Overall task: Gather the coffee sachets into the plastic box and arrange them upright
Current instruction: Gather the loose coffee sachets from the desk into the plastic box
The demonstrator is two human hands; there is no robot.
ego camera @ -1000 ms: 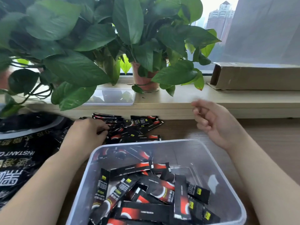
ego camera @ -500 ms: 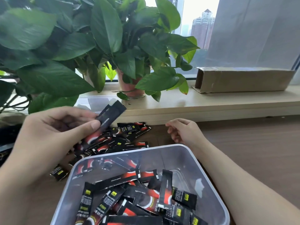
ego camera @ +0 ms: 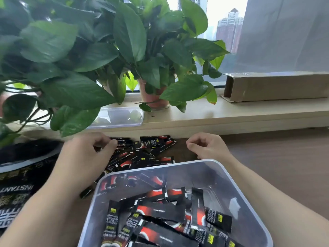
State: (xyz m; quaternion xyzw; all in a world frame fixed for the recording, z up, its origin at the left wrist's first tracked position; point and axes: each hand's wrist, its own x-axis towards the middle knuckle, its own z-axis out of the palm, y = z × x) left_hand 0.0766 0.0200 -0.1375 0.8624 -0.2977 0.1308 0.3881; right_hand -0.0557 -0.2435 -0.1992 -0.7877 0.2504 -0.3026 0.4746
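A clear plastic box stands in front of me, and several black-and-red coffee sachets lie flat and jumbled inside it. Behind the box, a loose pile of sachets is spread on the wooden table. My left hand reaches down onto the left side of that pile, its thumb and curled fingers pinching a sachet there. My right hand hovers just behind the box's far right corner, loosely curled and holding nothing.
Leafy potted plants overhang the raised window sill and the pile. A clear plastic lid and a long cardboard box lie on the sill. A black instant-coffee bag lies at the left. Bare wooden table extends right.
My left hand, which held a sachet raised half a second ago, is back down on the pile. My right hand has stayed behind the box.
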